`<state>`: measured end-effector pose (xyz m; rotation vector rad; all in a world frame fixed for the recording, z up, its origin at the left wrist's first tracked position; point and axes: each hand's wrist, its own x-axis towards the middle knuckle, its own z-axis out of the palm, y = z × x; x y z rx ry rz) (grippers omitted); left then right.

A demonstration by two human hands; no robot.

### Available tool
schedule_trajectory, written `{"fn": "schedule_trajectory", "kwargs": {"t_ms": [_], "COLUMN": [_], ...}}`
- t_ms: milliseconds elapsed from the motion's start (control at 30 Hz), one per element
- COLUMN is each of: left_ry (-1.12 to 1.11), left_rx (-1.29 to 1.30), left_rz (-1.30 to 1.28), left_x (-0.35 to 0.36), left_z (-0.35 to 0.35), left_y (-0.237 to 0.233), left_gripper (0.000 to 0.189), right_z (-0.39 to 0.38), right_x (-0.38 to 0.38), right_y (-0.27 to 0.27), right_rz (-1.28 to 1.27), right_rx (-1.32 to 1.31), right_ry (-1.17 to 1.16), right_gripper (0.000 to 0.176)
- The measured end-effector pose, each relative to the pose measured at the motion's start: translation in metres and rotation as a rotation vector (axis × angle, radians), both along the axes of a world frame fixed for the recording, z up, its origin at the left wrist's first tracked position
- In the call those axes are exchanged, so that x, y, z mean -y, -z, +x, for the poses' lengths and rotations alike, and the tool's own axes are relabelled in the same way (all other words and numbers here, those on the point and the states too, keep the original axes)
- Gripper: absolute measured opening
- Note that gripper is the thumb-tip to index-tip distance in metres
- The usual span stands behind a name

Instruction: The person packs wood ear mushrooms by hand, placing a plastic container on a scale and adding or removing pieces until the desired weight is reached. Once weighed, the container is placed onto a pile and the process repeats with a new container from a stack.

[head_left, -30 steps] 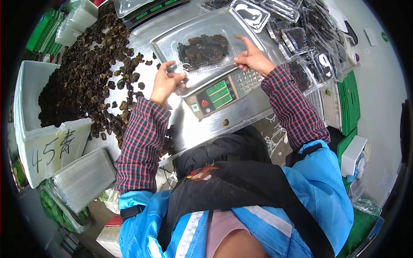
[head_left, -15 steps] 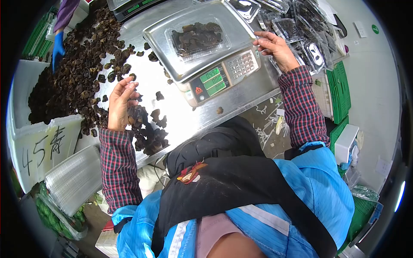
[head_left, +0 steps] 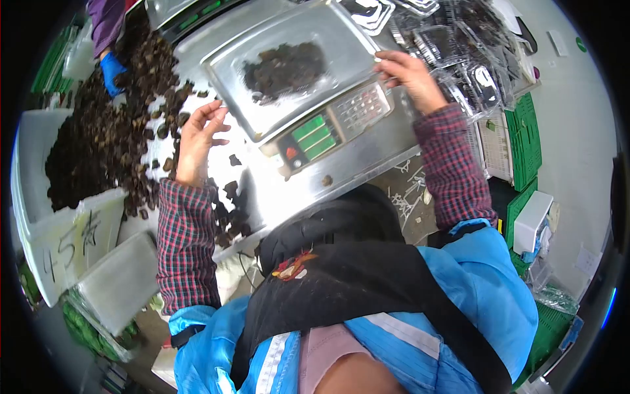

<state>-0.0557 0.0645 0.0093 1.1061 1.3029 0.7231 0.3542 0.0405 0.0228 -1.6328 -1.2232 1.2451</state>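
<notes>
A digital scale (head_left: 308, 141) with a metal weighing pan (head_left: 230, 65) stands on the metal table in front of me. On the pan sits a clear plastic box (head_left: 331, 72) holding dark, wrinkled wood ear mushrooms (head_left: 282, 69). My left hand (head_left: 200, 141) hovers by the pan's left edge, thumb and fingers apart, with no piece visible in it. At the pan's right corner is my right hand (head_left: 412, 79), fingers stretched out and fingertips at the rim. The scale's green readouts are too blurred to read.
Loose mushrooms (head_left: 131, 118) are heaped at the left, spilling from a white foam box (head_left: 72, 230). A co-worker's blue-gloved hand (head_left: 113, 73) reaches into the heap. Clear plastic boxes (head_left: 453, 52) pile up at right, near green crates (head_left: 522, 138). Another scale (head_left: 190, 16) stands behind.
My left hand has moved up and right toward the pan; the dark piece at its fingertips no longer shows. The co-worker's gloved hand has shifted right. The camera view has moved slightly.
</notes>
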Motion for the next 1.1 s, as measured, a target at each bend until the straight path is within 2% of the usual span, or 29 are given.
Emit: {"fn": "schedule_trajectory", "kwargs": {"t_ms": [33,67,100,133,167,200,267,333,367,400,467,533,600,667,733,800,867,1000,1033,1067,1100], "left_ry": [-0.011,0.014,0.008,0.017,-0.002,-0.044,-0.102,-0.076,-0.063,-0.014,0.149,0.21,0.169,0.157,0.145,0.144,0.146,0.154,0.107,0.057,0.002], "left_rx": [-0.073,-0.097,-0.163,-0.065,0.035,-0.066,-0.07,0.018,0.065,0.143,0.27,0.196,0.182,0.164,0.146,0.13,0.11,0.121,0.083,0.023,0.015], "left_rz": [0.016,0.143,0.123,0.013,-0.049,-0.008,0.078,0.141,0.133,0.127,0.107,0.063,0.002,-0.005,-0.018,-0.039,-0.042,-0.084,-0.065,-0.072,-0.051], "left_x": [-0.004,-0.012,-0.017,-0.02,-0.022,-0.023,-0.018,-0.011,-0.012,-0.016,-0.024,-0.032,-0.04,-0.045,-0.052,-0.054,-0.057,-0.05,-0.045,-0.039,-0.029], "left_z": [0.012,0.008,0.013,0.027,0.04,0.055,0.093,0.136,0.157,0.172,0.203,0.219,0.224,0.225,0.235,0.244,0.245,0.225,0.217,0.206,0.186], "left_y": [0.0,0.031,0.044,0.038,0.036,0.034,0.02,-0.007,-0.017,-0.018,-0.033,-0.032,-0.021,-0.012,-0.012,-0.02,-0.016,-0.012,-0.012,-0.014,-0.003], "left_gripper": [0.045,0.052,0.055,0.058,0.062,0.064,0.065,0.069,0.069,0.066,0.062,0.046,0.037,0.035,0.032,0.031,0.031,0.032,0.032,0.03,0.031], "right_z": [-0.007,-0.019,-0.032,-0.049,-0.061,-0.08,-0.071,-0.031,-0.011,0.016,0.079,0.148,0.21,0.283,0.344,0.4,0.401,0.366,0.347,0.321,0.293], "right_x": [-0.009,-0.014,-0.022,-0.021,-0.037,-0.035,-0.038,-0.04,-0.048,-0.051,-0.073,-0.093,-0.121,-0.161,-0.2,-0.24,-0.26,-0.253,-0.243,-0.234,-0.221], "right_y": [0.017,0.018,0.047,0.019,0.075,0.084,0.056,0.008,0.021,0.006,0.014,-0.005,-0.021,-0.021,-0.016,0.005,0.01,0.001,-0.007,-0.011,-0.021], "right_rz": [0.014,-0.047,0.193,0.069,0.369,0.274,0.321,0.002,0.059,0.023,0.084,0.087,0.24,0.331,0.465,0.172,0.014,0.06,0.047,0.198,0.214], "right_rx": [-0.005,0.021,0.098,0.03,0.369,0.283,-0.286,-0.674,-0.812,-0.905,-0.913,-0.928,-0.94,-0.952,-0.822,-0.314,-0.215,-0.199,-0.083,-0.039,-0.042], "right_ry": [0.031,-0.008,-0.049,-0.207,-0.294,-0.134,-0.012,0.039,0.095,0.152,0.25,0.358,0.496,0.543,0.651,0.946,0.939,0.774,0.761,0.773,0.665], "right_gripper": [0.038,0.037,0.033,0.035,0.04,0.049,0.068,0.069,0.064,0.056,0.048,0.044,0.023,0.027,0.034,0.039,0.045,0.054,0.061,0.044,0.05]}}
